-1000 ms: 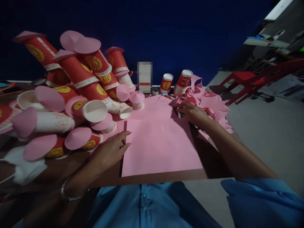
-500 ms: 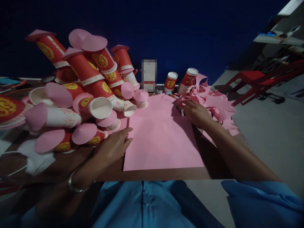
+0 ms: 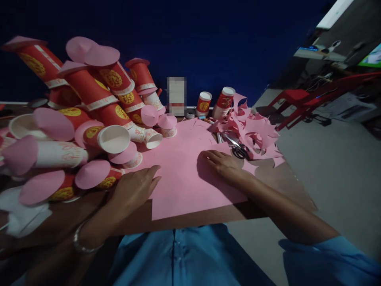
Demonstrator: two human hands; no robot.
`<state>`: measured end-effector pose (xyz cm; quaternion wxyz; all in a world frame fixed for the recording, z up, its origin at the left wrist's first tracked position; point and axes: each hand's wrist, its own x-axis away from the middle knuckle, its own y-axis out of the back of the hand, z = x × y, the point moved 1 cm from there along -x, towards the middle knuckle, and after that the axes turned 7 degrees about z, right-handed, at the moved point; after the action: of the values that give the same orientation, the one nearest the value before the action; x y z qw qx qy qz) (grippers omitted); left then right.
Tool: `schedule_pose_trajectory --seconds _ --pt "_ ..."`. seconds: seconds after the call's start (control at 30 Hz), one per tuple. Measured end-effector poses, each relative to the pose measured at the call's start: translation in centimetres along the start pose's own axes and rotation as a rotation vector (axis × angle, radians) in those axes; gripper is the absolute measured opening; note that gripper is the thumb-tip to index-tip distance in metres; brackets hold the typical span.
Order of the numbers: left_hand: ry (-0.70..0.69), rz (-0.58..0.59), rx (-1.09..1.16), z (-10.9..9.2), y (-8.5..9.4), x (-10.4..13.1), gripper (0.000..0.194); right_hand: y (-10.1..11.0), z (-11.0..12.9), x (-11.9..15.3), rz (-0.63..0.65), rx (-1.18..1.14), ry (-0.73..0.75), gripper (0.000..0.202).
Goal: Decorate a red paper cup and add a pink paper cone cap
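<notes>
A large pink paper sheet [image 3: 178, 186] lies flat near the table's front edge, over more pink paper behind it. My right hand [image 3: 218, 163] rests palm down on the sheet's right part, fingers stretched out and holding nothing. At the sheet's left edge lies my left hand [image 3: 135, 186], its thumb and fingers apart, below a small cup with a pink cone. Black-handled scissors [image 3: 239, 151] lie just beyond my right hand, beside pink paper scraps [image 3: 256, 133].
Many red and white paper cups [image 3: 98, 89] with pink cone tops are piled at the left. Two upright red cup stacks [image 3: 204, 104] stand at the back. White crumpled material [image 3: 26, 212] lies front left; a red chair [image 3: 293, 101] is at the right.
My right hand has moved from beside the scraps down and left onto the sheet, uncovering the scissors. The sheet has turned slightly, and the view has shifted to the right.
</notes>
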<state>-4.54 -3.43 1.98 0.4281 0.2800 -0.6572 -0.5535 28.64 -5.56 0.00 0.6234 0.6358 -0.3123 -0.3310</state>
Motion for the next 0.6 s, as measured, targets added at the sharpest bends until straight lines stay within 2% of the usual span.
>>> schedule_pose_trajectory --seconds 0.2,0.33,0.43,0.6 --pt "-0.12 -0.1 0.035 -0.3 0.4 -0.3 0.037 0.0 -0.4 0.4 -0.029 -0.008 0.007 0.035" --pt "-0.317 -0.144 0.101 -1.9 1.2 -1.2 0.033 -0.2 0.0 -0.2 0.0 0.028 -0.033 0.032" --pt "-0.443 -0.162 0.135 -3.2 0.8 -2.1 0.033 0.1 0.1 -0.8 0.057 0.071 -0.091 0.027" --pt "-0.503 -0.144 0.038 -4.3 0.0 -3.3 0.034 1.8 -0.7 -1.2 0.054 0.121 -0.212 0.024"
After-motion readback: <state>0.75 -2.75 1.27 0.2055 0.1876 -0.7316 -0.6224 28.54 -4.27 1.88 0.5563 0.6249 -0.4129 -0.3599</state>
